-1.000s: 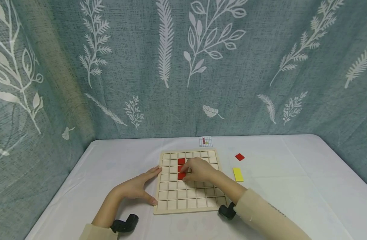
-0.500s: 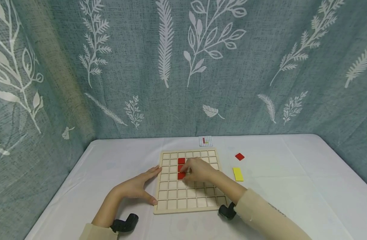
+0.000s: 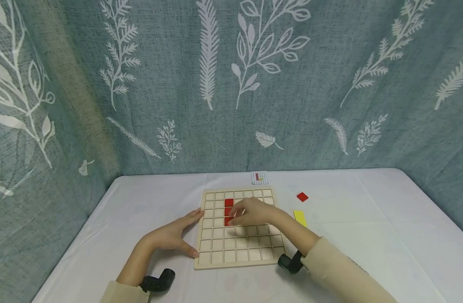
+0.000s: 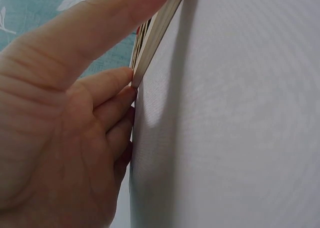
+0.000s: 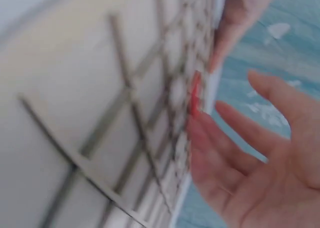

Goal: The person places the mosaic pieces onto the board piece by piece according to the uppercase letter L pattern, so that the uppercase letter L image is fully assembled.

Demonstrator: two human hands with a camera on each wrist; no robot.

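Observation:
On the white table lies a square wooden grid board [image 3: 218, 266]. Three red square tiles [image 3: 229, 203] sit in a column of its cells, partly covered by my right fingers. My left hand [image 3: 170, 236] rests along the board's left side, fingertips and thumb at its edge. The left wrist view shows those fingers [image 4: 112, 88] straight against the wooden edge. Over the lowest tiles is my right hand [image 3: 252, 211]; in the right wrist view its thumb stands apart from the fingers, nothing is held between them, and fingertips are close by a red tile [image 5: 195, 95].
Right of the board lie a loose red tile [image 3: 302, 197], turned cornerwise, and a yellow piece [image 3: 299, 217] partly behind my right forearm. A small printed grid card [image 3: 259, 177] lies beyond the board. A patterned curtain [image 3: 224, 143] hangs at the table's back.
My right hand has loosened from the lowest red tile and risen slightly to the right, its fingers spreading. The left hand has kept its place.

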